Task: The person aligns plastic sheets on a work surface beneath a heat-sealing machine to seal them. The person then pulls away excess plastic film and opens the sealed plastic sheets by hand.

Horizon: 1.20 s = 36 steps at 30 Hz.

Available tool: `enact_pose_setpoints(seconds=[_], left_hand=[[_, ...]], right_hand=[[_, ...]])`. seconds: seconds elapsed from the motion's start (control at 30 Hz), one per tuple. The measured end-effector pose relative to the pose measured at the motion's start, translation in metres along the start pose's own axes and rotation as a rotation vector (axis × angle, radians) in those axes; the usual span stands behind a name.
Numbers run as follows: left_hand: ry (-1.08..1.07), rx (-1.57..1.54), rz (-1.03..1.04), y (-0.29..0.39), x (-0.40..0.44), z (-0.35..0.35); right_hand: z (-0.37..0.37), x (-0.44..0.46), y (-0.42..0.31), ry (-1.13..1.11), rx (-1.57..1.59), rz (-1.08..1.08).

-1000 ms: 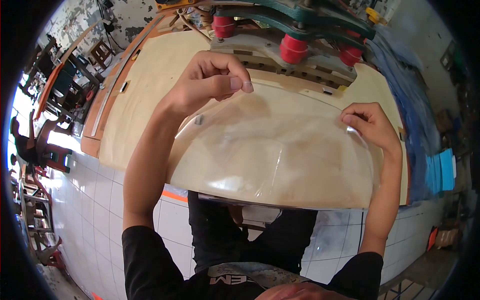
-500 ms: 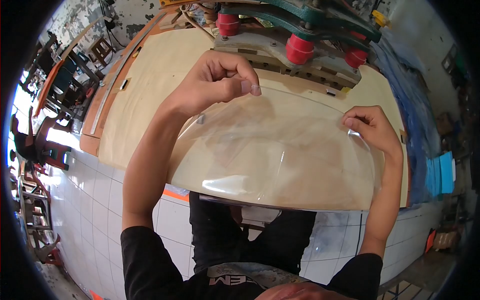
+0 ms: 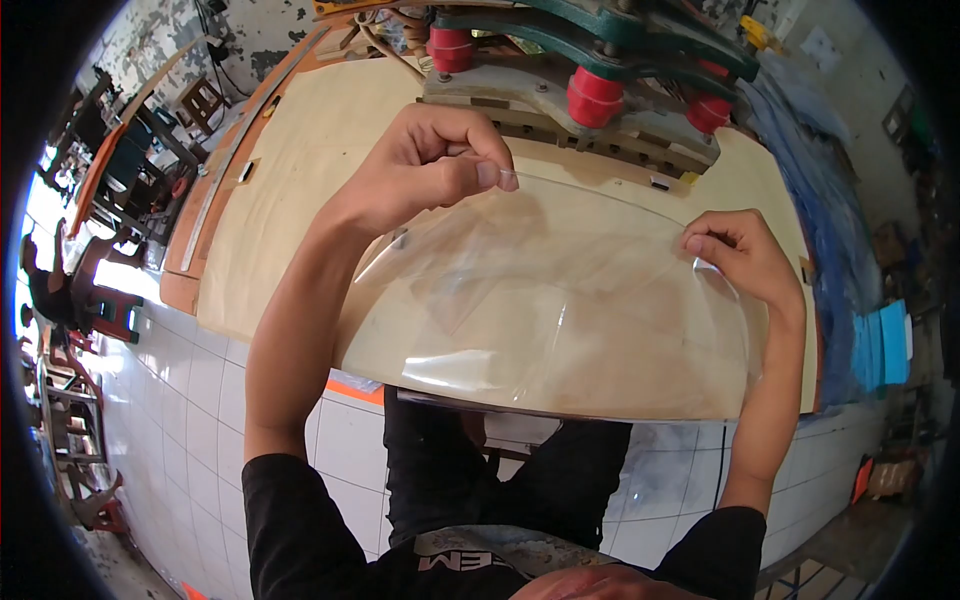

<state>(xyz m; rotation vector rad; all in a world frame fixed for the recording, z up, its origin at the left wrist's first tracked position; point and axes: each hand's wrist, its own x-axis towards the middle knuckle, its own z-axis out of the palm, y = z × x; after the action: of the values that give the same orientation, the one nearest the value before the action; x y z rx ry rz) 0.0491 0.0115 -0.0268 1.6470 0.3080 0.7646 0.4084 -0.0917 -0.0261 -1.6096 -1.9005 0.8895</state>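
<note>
A clear plastic sheet (image 3: 600,310) spans the near part of the table, its front side bulging toward my lap and catching light. My left hand (image 3: 440,165) is closed, thumb and forefinger pinching the sheet's far edge near the middle. Farther right, my right hand (image 3: 740,250) is also closed, pinching the sheet near its far right corner. A fainter clear piece seems to show through the sheet near its left half; I cannot tell whether it lies under or on it.
Beyond my hands stands a machine with green arms (image 3: 600,55) and red insulators (image 3: 595,97) over a metal plate. A cream covering (image 3: 290,220) lies on the table. Bluish plastic sheeting (image 3: 810,200) hangs at the right. A metal ruler (image 3: 225,160) lies along the left edge.
Both hands keep their pinch on the plastic sheet and have hardly moved. The view has shifted very slightly.
</note>
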Motion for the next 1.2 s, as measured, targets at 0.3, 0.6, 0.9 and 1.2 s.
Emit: enact_pose_setpoints(seconds=[0.3,0.6,0.9,1.2], left_hand=[[0.06,0.052,0.03,0.0,0.001,0.0063],[0.038,0.014,-0.007,-0.0019,0.0008,0.0016],[0.048,0.012,0.004,-0.0035,0.0007,-0.0004],[0.047,0.014,0.009,-0.0025,0.0011,0.0012]], right_hand=[[0.0005,0.001,0.0009,-0.01,-0.005,0.009],[-0.0024,0.0,0.0033,-0.007,-0.021,-0.034],[-0.0012,-0.0012,0.0005,0.002,-0.02,-0.034],[-0.0018,-0.0002,0.0036,-0.012,-0.021,-0.006]])
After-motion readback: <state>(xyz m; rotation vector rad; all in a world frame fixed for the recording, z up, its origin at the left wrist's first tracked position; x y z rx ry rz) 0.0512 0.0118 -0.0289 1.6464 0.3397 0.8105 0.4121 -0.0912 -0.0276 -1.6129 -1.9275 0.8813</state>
